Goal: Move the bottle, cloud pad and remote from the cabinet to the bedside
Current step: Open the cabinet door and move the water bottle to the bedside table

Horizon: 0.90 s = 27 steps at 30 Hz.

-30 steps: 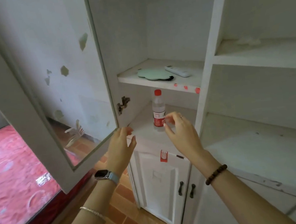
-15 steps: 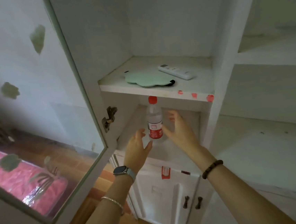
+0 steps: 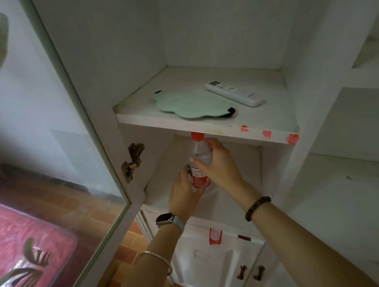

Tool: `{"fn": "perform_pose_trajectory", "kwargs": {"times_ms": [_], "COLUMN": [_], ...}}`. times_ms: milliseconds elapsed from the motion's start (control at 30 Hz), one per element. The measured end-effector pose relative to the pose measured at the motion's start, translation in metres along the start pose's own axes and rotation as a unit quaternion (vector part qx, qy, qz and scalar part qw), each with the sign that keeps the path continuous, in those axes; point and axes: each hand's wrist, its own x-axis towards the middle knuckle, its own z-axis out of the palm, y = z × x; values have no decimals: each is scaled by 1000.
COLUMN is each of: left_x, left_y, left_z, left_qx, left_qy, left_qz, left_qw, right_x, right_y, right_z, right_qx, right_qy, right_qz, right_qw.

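I have both hands on the bottle [image 3: 198,163] in the lower compartment of the cabinet [image 3: 275,135], just under the shelf [image 3: 135,116]; my right hand [image 3: 218,163] is wrapped round its clear shoulder, my left hand [image 3: 184,194] closed against the red label and base; whether it is off the compartment floor I cannot tell. It stands nearly upright, long axis vertical, red cap up and close beneath the shelf edge; I judge it must tilt or come forward to clear that edge. It looks like thin clear plastic, light and easily dented, probably smooth; the label band seems the firmer place to hold. On the shelf above, the cloud pad [image 3: 189,105] lies flat, soft and limp by its look, best taken at an edge; just beside it the remote [image 3: 234,92] lies flat, rigid, long axis running from back-left to front-right, display end toward the back; neither is touched yet.
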Motion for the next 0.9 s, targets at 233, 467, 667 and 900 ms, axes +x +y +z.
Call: {"fn": "perform_pose_trajectory", "kwargs": {"times_ms": [233, 467, 667, 900], "left_x": [-3, -12, -35, -95], "left_y": [-9, -14, -18, -24], "left_z": [6, 3, -8, -22], "left_qx": [16, 14, 2, 40], "left_qy": [4, -24, -44, -55], "left_qz": [36, 39, 43, 43], "left_qw": [999, 999, 998, 997], "right_x": [7, 3, -19, -65], "right_y": [1, -2, -5, -25], "right_z": [6, 7, 3, -9], "right_qx": [-11, -9, 6, 31], "right_qy": [-7, -4, 6, -13], "right_qz": [-3, 10, 34, 24], "right_qw": [1000, 1000, 999, 999]}}
